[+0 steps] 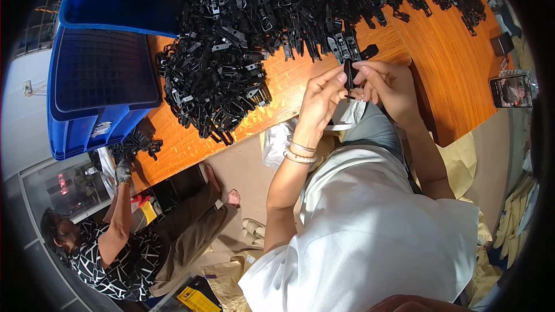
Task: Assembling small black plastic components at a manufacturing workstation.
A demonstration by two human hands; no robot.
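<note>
Near the table's front edge, both my hands hold a narrow black clip-like part [348, 75] upright between them. My left hand [321, 97] is closed, its thumb and fingertips pinching the part from the left. From the right, my right hand [394, 86] pinches it with bent fingers, and the fingertips hide some of it. Just beyond my fingers, a few black parts with grey metal pieces [343, 45] lie at the edge of a large pile of similar black parts [283, 6].
A second heap of black parts [214, 86] reaches the front edge of the wooden table [289, 95]. Blue plastic bins [104, 69] stand at the left. Beside them, a co-worker's gloved hand [124, 170] is at more black parts. A phone [511, 91] is at the right edge.
</note>
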